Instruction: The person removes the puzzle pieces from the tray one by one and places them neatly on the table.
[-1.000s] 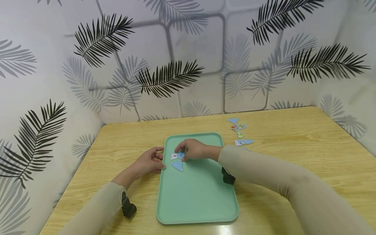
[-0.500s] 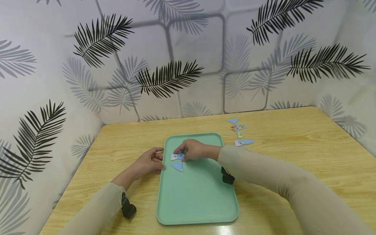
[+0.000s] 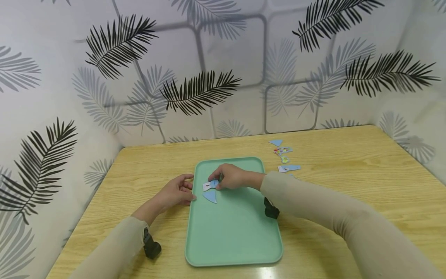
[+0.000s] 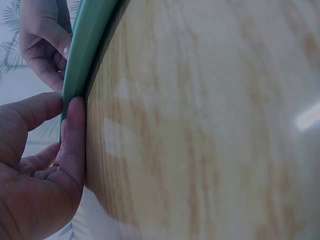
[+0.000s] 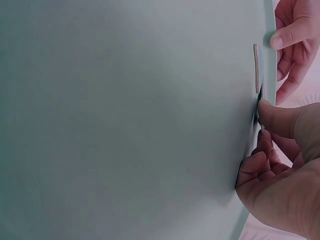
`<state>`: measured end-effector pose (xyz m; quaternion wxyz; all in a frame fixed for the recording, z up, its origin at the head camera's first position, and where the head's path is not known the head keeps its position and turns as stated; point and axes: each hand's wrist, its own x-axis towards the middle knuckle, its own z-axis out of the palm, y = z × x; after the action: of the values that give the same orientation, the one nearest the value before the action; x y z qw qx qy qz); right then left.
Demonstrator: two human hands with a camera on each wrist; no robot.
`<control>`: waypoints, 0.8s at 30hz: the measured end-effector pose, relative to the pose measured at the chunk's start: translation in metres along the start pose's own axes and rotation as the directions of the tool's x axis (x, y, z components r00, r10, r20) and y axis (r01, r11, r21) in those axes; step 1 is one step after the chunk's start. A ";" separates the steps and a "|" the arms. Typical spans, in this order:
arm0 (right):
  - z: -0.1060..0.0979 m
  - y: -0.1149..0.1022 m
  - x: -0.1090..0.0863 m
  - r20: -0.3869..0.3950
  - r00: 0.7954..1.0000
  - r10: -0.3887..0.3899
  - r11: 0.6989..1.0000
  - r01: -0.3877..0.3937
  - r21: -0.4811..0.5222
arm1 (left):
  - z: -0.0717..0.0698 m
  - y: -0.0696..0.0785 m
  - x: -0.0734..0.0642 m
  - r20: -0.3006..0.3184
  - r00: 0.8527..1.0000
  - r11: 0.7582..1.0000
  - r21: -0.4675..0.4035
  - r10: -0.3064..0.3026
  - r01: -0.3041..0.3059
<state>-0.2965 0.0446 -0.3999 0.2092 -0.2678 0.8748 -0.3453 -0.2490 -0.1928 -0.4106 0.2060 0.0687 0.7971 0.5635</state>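
In the head view my left hand [image 3: 175,192] holds the left rim of the green tray [image 3: 237,228]. The left wrist view has the thumb and a finger of that left hand [image 4: 37,170] pinching the rim [image 4: 80,55] from both sides. My right hand [image 3: 232,176] reaches over the tray's upper left and pinches a flat blue-and-white puzzle piece [image 3: 208,186] with a small dark picture on it. Just below lies a blue, roughly triangular puzzle piece [image 3: 210,197]. Seen from the right wrist, the held piece is edge-on between thumb and fingers of the right hand [image 5: 280,170].
Beyond the tray's upper right, more puzzle pieces lie on the wooden table [image 3: 153,162]: a blue triangle [image 3: 277,142], a colourful cluster [image 3: 283,150], a small yellow-green one [image 3: 285,159] and a long blue-and-white one [image 3: 289,168]. The right sleeve partly covers another. A leaf-patterned wall stands behind.
The pinched puzzle piece has turned slightly, its right end moving up, and my right fingertips have shifted a little to the right. My left hand keeps its hold on the tray rim.
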 end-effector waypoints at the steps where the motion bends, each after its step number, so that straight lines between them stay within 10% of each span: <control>1: 0.000 0.000 0.000 0.002 1.000 0.000 1.000 0.000 0.001 | 0.000 0.000 0.000 0.000 1.000 1.000 -0.002 0.000 0.000; 24: -0.020 0.010 -0.030 -0.064 0.998 -0.020 0.999 0.023 0.048 | -0.001 -0.001 0.001 0.001 1.000 1.000 -0.003 0.000 0.000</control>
<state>-0.2878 0.0792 -0.3883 0.1840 -0.2608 0.8693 -0.3773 -0.2502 -0.1937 -0.4110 0.2064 0.0686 0.7961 0.5648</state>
